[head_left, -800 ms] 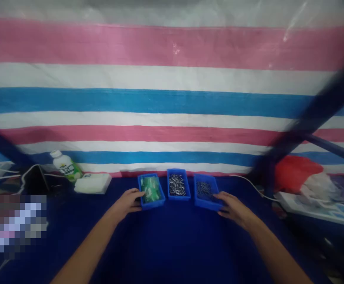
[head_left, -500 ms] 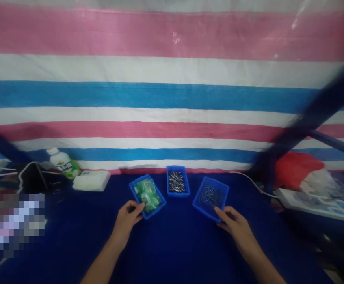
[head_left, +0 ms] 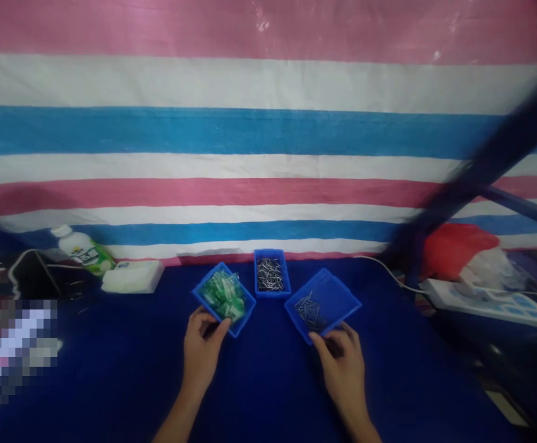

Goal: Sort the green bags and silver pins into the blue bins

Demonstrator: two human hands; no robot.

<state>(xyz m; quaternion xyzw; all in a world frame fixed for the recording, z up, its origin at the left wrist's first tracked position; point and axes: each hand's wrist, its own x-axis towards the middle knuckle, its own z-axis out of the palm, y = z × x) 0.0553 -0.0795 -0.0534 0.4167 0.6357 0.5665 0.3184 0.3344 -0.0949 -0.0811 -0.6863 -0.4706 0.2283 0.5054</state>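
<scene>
My left hand (head_left: 202, 347) grips the near edge of a blue plastic tray (head_left: 246, 320), thumb on the rim and fingers at the outer side. Green-printed plastic packets (head_left: 226, 296) fill that tray. To the right, my right hand (head_left: 346, 363) pinches the near corner of another blue tray (head_left: 335, 298), which looks tilted. Thin dark metal pins or nails (head_left: 309, 312) are heaped toward its left side. Between them, farther back, a third blue tray (head_left: 272, 295) is untouched and holds many shiny screw-like metal pieces (head_left: 269, 273).
A white-capped bottle (head_left: 81, 249) and a tissue pack (head_left: 132, 277) lie at the back left. Cables and a dark device (head_left: 35, 275) are beyond them. At right, a red bag (head_left: 459, 249) sits near a white box (head_left: 489, 303). A striped sheet (head_left: 268, 132) hangs behind the dark blue table (head_left: 268, 387).
The right tray has turned and tilted, and its metal pieces have slid left. My right hand has shifted left along its near corner. The left tray has turned slightly. The view has shifted a little.
</scene>
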